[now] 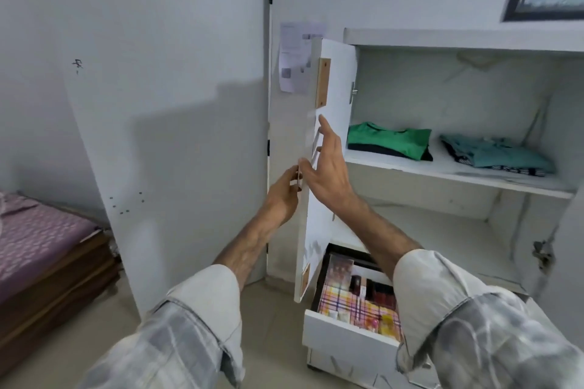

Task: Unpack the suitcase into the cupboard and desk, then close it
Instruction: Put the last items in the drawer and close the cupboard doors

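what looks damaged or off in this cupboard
The hinge spot on the cupboard's right wall looks broken, with chipped, ragged material around it. The drawer below stands pulled out, full of boxes. The folded clothes on the shelf lie tidy.

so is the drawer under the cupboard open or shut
Open. The drawer is pulled out below the cupboard door, its white front forward, with a plaid cloth and small items visible inside.
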